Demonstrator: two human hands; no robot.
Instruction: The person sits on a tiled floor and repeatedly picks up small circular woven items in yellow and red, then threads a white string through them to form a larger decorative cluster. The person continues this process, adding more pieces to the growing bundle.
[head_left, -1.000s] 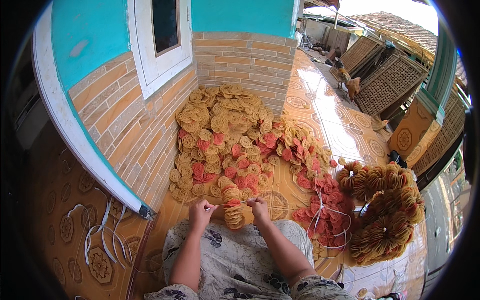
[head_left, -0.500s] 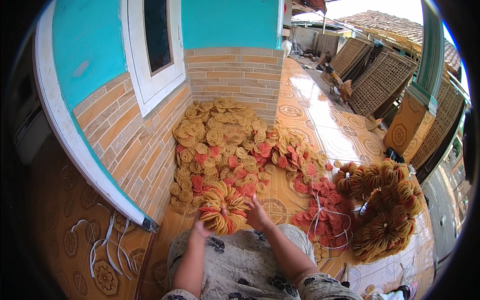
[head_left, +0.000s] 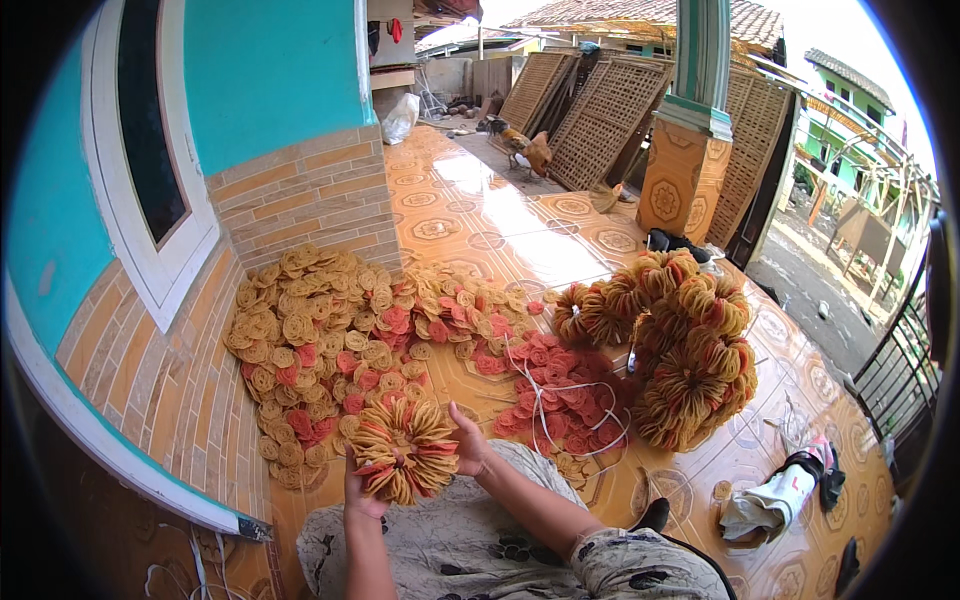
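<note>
A thick ring of round, lacy crackers (head_left: 385, 470), tan with some orange-red ones, is held upright above my lap. My left hand (head_left: 364, 494) grips it from the lower left, its fingers partly hidden behind the crackers. At the ring's right edge, my right hand (head_left: 472, 446) touches it and steadies it, with a finger pointing up beside it. A big heap of loose tan crackers (head_left: 300, 320), mixed with some red, lies ahead against the wall. To the right is a pile of red crackers (head_left: 560, 385) with white strips (head_left: 540, 405) lying over it.
Several finished-looking cracker rings (head_left: 695, 390) are stacked at the right. Beyond them stand a tiled pillar (head_left: 685, 180) and woven racks (head_left: 610, 120); a chicken (head_left: 525, 148) is near the racks. A brick-faced wall (head_left: 150, 380) runs along my left. A light cloth bundle (head_left: 770, 505) lies at the right.
My view has swung to the right, so everything sits further left. The cracker ring has turned to face me more fully, and my right hand has come in closer against its edge.
</note>
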